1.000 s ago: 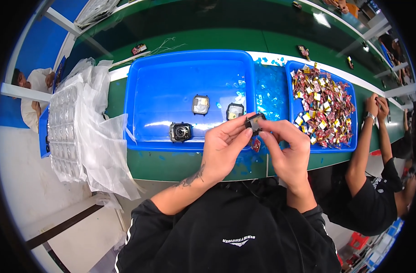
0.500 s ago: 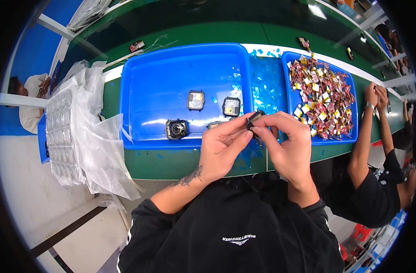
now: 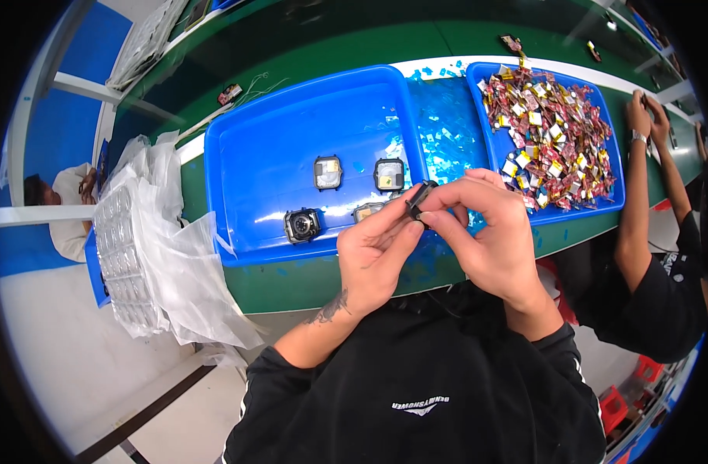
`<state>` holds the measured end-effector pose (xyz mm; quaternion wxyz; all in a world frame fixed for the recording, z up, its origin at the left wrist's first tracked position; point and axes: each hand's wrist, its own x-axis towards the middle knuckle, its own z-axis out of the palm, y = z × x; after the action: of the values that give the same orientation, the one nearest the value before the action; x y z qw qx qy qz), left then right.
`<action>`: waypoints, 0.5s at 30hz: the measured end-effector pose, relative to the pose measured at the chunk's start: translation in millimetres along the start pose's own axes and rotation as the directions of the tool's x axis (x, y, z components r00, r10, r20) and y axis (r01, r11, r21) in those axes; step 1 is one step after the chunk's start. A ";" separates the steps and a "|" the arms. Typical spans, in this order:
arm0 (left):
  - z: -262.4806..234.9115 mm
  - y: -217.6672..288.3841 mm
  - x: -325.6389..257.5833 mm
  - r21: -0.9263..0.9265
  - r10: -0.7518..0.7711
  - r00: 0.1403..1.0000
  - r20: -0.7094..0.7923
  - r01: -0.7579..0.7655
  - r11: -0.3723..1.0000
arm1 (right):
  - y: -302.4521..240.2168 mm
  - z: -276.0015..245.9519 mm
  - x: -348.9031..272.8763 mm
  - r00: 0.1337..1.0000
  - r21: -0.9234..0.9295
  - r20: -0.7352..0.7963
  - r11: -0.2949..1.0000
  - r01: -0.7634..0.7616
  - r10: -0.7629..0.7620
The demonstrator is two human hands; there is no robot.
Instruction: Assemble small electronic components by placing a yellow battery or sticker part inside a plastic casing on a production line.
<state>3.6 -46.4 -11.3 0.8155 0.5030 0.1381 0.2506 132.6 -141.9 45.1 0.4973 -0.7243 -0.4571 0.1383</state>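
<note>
Between both hands, above the near right corner of a blue tray, is a small black watch case, seen nearly edge-on. My left hand pinches its left side with thumb and fingers. Thumb and forefinger of my right hand close on its right side. Inside the tray lie two watch cases showing pale insides, one watch case left of another watch case. Closer to me is a black watch case with a round dark centre. A further pale case is partly covered by my left hand.
A second blue tray at right holds a heap of small red, yellow and white parts. Blue film scraps lie between the trays. Clear plastic blister sheets hang at left. A co-worker's arms are at far right.
The head view has tilted a little, shifting the whole scene. The watch case has turned slightly in my fingers, and both hands keep their hold on it.
</note>
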 end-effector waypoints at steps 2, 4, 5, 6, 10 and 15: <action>0.7 0.8 -0.7 0.022 -0.015 1.000 -0.001 0.015 1.000 | -1.1 -0.8 -2.0 1.000 -0.060 0.006 0.998 0.000 0.001; 0.7 1.2 -1.4 0.043 -0.026 1.000 -0.003 0.026 0.999 | -1.1 -0.9 -2.8 1.000 -0.049 0.001 0.999 -0.017 0.017; 0.4 0.7 -1.9 0.059 -0.009 1.000 0.006 0.008 0.998 | -1.0 -0.9 -3.1 1.000 -0.038 0.002 0.999 -0.029 0.029; 0.5 0.5 -2.2 0.075 0.010 1.000 0.016 -0.011 0.997 | -1.4 -0.9 -3.0 0.999 -0.037 -0.003 0.999 -0.032 0.032; 4.1 4.6 -6.6 0.082 -0.032 0.999 0.023 0.030 0.996 | 0.9 -5.9 -4.0 1.000 -0.096 0.006 0.995 -0.019 0.020; 1.0 4.3 -12.4 0.114 0.018 0.998 0.062 -0.025 0.993 | 0.2 -8.5 -1.5 0.999 -0.035 -0.051 0.999 -0.019 0.017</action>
<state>-7.4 -52.4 -7.4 0.7861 0.5581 0.1220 0.2358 137.4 -148.1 48.5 0.4944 -0.7403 -0.4404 0.1164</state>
